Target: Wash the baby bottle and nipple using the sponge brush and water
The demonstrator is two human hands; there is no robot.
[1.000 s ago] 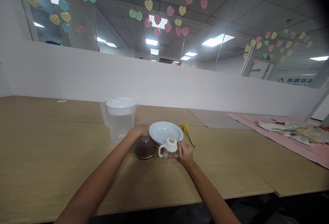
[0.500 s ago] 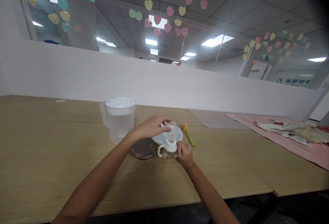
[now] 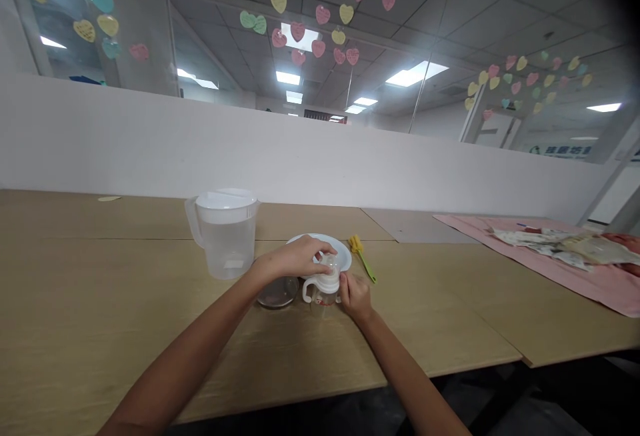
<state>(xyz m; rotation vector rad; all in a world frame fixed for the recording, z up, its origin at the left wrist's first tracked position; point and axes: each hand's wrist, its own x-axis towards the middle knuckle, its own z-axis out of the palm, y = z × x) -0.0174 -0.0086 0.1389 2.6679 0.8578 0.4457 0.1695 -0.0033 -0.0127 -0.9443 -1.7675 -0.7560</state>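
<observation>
A clear baby bottle (image 3: 323,299) with a white collar and two side handles stands upright on the table. My left hand (image 3: 306,257) is closed around a clear dome-shaped bottle cap (image 3: 330,261), which sits over the bottle's top. On the bottle's right side, my right hand (image 3: 355,295) grips the handle, which its fingers mostly hide. Just behind is a pale blue-white plate (image 3: 344,254), partly covered by my left hand. A dark see-through shallow dish (image 3: 279,295) lies under my left wrist, to the left of the bottle.
A lidded plastic pitcher (image 3: 229,239) of clear liquid stands at the left. The yellow-headed brush (image 3: 364,259) with a green handle lies right of the plate. A pink cloth (image 3: 540,266) with packets (image 3: 555,246) covers the far right. A white wall (image 3: 320,166) runs behind the table.
My left hand has lowered the clear cap from above the bottle onto its top. My right hand keeps its hold on the handle. The view has shifted slightly.
</observation>
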